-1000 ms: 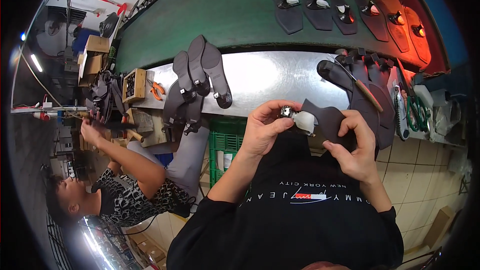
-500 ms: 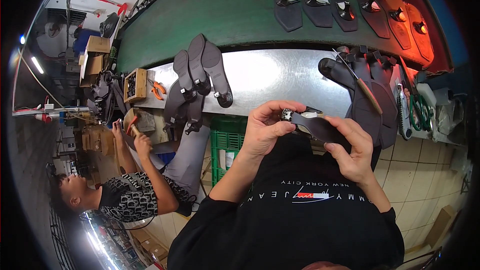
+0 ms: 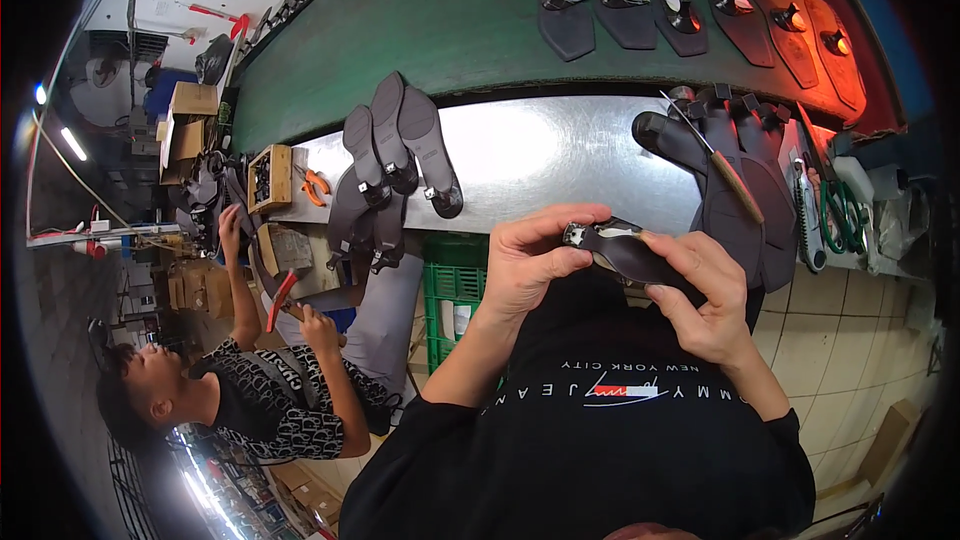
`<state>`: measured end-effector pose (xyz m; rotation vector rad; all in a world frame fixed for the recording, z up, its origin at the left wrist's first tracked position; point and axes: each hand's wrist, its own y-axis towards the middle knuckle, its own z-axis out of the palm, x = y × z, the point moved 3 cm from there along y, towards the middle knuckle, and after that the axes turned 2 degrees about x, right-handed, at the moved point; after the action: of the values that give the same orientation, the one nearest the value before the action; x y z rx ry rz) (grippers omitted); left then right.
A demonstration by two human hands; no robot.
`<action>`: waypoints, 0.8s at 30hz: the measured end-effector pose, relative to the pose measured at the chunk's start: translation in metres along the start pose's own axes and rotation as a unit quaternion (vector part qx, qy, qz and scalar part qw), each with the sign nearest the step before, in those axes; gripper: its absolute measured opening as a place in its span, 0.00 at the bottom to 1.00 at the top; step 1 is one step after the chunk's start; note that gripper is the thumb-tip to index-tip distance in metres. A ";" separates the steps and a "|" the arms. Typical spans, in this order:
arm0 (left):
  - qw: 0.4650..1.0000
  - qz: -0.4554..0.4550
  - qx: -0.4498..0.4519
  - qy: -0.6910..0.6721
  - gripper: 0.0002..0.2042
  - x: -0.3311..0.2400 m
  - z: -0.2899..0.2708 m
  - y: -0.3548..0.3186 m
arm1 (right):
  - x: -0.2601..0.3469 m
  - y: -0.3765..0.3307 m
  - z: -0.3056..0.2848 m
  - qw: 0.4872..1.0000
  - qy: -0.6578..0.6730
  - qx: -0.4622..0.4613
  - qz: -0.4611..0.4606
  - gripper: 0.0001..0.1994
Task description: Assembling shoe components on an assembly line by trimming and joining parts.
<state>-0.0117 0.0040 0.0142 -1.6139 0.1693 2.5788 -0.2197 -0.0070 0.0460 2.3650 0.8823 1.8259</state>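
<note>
I hold a dark shoe sole [image 3: 630, 252] in front of my chest with both hands. My left hand [image 3: 535, 262] pinches its heel end, where a small metal-looking piece shows. My right hand [image 3: 700, 292] grips the sole's other end from the side and below. The sole lies roughly level, just below the edge of the shiny metal worktop [image 3: 540, 155].
A pile of dark soles [image 3: 395, 175] lies at the worktop's left, another pile with a wooden-handled tool [image 3: 735, 185] at the right. More soles [image 3: 640, 5] line the green belt behind. A green crate [image 3: 455, 285] stands below. At the left a seated person [image 3: 250, 390] holds a red-handled hammer.
The sole has turned from showing its pale inner side to lying flat and dark between my hands. The person at the left has lowered an arm and now holds the hammer.
</note>
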 end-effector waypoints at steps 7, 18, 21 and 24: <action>0.992 0.064 0.055 0.089 0.18 -0.006 0.003 -0.001 | 0.006 0.006 -0.003 0.998 -0.047 0.010 -0.032 0.23; 0.988 0.057 0.072 0.128 0.21 -0.001 0.000 -0.003 | 0.009 0.005 -0.003 0.989 -0.129 0.020 -0.064 0.23; 0.976 0.076 0.110 0.169 0.22 -0.005 0.003 -0.004 | 0.012 0.005 -0.002 0.987 -0.147 0.040 -0.059 0.21; 0.957 0.094 0.108 0.250 0.22 -0.011 0.014 -0.003 | 0.011 0.005 0.002 0.981 -0.177 0.059 -0.058 0.22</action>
<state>-0.0191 0.0088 0.0299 -2.2105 0.6439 2.1091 -0.2144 -0.0057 0.0573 2.5331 1.0759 1.2860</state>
